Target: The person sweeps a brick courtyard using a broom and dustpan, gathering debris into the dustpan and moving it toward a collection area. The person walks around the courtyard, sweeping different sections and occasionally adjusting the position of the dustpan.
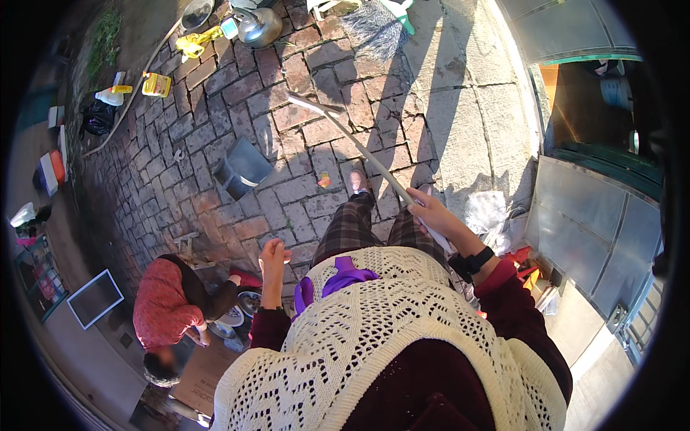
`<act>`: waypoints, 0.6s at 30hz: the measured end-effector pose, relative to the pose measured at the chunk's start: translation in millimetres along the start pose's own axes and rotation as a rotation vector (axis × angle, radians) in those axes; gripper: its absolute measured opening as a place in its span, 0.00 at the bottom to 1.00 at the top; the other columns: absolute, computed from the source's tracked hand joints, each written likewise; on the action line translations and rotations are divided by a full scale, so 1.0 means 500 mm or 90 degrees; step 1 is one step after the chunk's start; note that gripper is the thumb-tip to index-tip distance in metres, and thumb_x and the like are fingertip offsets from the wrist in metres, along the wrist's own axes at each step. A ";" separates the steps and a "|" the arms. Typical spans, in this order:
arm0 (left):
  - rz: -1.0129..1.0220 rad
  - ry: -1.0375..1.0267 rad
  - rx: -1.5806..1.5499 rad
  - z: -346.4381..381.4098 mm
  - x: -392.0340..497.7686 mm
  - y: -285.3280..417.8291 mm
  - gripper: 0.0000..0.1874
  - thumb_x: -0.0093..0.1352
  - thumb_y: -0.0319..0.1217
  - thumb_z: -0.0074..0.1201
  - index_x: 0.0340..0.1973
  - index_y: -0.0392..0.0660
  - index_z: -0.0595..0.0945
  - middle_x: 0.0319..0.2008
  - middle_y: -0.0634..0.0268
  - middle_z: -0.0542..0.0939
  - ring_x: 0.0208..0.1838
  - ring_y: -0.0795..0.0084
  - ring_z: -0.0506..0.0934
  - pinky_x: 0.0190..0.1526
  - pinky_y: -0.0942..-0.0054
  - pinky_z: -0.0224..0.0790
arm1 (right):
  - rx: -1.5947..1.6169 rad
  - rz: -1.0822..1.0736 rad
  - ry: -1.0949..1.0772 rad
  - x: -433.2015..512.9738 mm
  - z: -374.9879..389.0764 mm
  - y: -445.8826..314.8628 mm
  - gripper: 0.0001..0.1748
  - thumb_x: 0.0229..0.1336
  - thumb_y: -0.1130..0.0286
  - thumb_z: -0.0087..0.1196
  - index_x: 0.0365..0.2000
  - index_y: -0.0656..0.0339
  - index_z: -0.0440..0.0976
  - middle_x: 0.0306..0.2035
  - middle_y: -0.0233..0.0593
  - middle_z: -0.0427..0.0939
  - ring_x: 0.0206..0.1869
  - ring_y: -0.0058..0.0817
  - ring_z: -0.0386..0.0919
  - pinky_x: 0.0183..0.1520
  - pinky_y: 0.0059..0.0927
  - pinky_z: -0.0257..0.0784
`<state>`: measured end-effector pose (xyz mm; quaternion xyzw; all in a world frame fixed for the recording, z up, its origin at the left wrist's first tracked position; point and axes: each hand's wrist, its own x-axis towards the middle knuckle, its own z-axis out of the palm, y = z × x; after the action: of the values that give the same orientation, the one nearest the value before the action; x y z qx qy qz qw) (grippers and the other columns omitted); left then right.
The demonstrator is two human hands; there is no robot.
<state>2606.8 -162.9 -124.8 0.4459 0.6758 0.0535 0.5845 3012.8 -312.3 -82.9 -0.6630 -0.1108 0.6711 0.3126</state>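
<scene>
My right hand point(431, 211) is closed around the pale handle of a long-handled broom or squeegee point(372, 158), whose light, bar-shaped head rests low over the brick paving ahead of my feet. Bent at the elbow, my left hand point(274, 258) is raised at my left side with its fingers curled, and nothing shows in it. On the bricks left of my feet lies a grey dustpan or open bin point(243, 168). A small orange and yellow scrap point(324, 180) lies on the paving just ahead of my left shoe.
At left, a person in a red top point(164, 304) bends beside basins point(232, 315) and a cardboard box point(202, 372). A metal kettle point(260, 27), a mop head point(374, 29) and a yellow jug point(157, 85) stand or lie farther off. Plastic bags point(485, 211) lie near the metal door at right.
</scene>
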 end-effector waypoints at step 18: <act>-0.051 0.028 0.009 -0.016 -0.043 -0.056 0.12 0.69 0.30 0.47 0.45 0.38 0.74 0.38 0.61 0.78 0.31 0.73 0.80 0.28 0.78 0.73 | -0.266 -0.043 0.031 0.195 0.083 0.027 0.35 0.54 0.71 0.46 0.61 0.64 0.46 0.24 0.54 0.74 0.20 0.39 0.76 0.22 0.37 0.71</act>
<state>2583.3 -190.3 -123.1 0.4212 0.7062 0.0346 0.5680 2976.5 -256.4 -166.3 -0.7252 -0.2623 0.6066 0.1932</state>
